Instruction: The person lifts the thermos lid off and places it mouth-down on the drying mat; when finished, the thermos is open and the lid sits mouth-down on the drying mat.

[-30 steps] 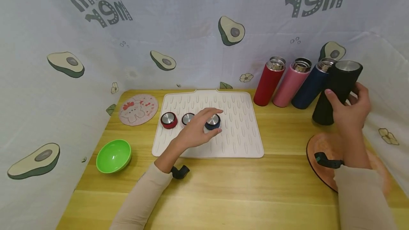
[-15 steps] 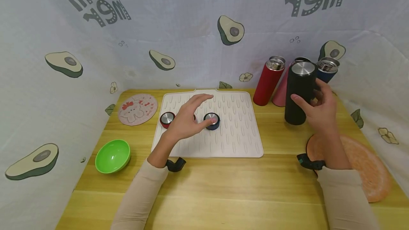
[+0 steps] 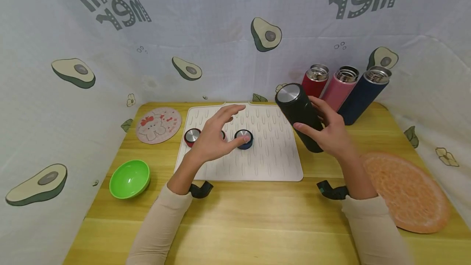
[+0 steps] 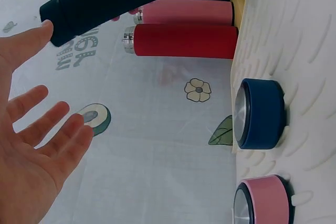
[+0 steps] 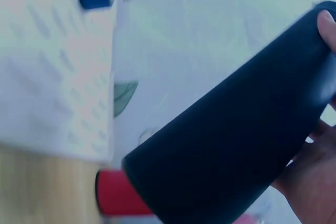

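In the head view my right hand (image 3: 333, 132) grips a black thermos (image 3: 303, 117) with a silver-topped lid. The thermos is lifted, its top tilted left, beside the right edge of a white drying mat (image 3: 272, 154). My left hand (image 3: 217, 136) hovers over the mat, fingers spread and holding nothing. Near its thumb is a blue lid (image 3: 243, 139). A red lid (image 3: 192, 136) lies left of it. The pink lid (image 4: 270, 200) shows in the left wrist view but is mostly hidden by the hand in the head view.
Lidless red (image 3: 314, 85), pink (image 3: 340, 89) and navy (image 3: 364, 97) thermoses stand at the back right. A green bowl (image 3: 128, 179) and a round pink coaster (image 3: 158, 126) are at left. An orange round placemat (image 3: 408, 195) lies at right.
My right hand has carried the black thermos leftward from beside the navy thermos, and its top now tilts left. My left hand has drawn slightly back to the left from the blue lid.
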`<state>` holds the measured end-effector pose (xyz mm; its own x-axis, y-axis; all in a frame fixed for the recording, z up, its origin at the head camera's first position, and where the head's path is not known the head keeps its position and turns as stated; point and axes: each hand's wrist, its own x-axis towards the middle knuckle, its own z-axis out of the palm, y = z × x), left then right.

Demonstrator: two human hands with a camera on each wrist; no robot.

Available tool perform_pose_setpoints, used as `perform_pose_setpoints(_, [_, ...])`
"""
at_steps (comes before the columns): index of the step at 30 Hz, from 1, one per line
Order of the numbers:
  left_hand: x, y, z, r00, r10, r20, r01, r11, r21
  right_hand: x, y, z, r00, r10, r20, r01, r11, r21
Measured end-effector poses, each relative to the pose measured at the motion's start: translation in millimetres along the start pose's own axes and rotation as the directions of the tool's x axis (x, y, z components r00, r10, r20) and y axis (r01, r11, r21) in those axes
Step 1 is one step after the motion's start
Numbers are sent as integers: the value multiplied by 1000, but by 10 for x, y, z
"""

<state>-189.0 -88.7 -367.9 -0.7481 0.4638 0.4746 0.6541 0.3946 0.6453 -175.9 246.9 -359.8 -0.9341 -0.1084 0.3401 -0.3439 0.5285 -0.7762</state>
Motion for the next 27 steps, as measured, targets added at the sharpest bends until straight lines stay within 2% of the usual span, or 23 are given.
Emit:
perform_pose_setpoints(3, [-8, 52, -20, 1000, 14, -1, -14, 998, -56, -17, -160, 107, 995, -63, 74, 64, 998, -10])
perform_pose_setpoints(6, [-20, 109, -41, 999, 38, 0, -38, 994, -98, -31, -286, 201, 981, -123, 149, 128, 991, -28])
perform_pose_setpoints(10, [-43, 176, -72, 996, 93, 9, -92, 988, -127, -30, -375, 306, 948, -217, 235, 234, 971, -48])
perform_pose_setpoints(13, [-60, 214, -92, 992, 126, 30, -122, 986, -115, -27, -393, 364, 920, -271, 282, 296, 954, -50])
perform_pose_setpoints(17, [-86, 239, -112, 986, 151, 77, -146, 987, -74, -41, -415, 404, 901, -273, 338, 304, 952, -42])
perform_pose_setpoints(20, [-105, 242, -125, 982, 162, 101, -153, 984, -87, -52, -435, 410, 893, -262, 365, 297, 954, -42])
perform_pose_setpoints(27, [-108, 209, -119, 980, 184, 73, -168, 968, -184, -58, -447, 391, 889, -253, 381, 307, 948, -89])
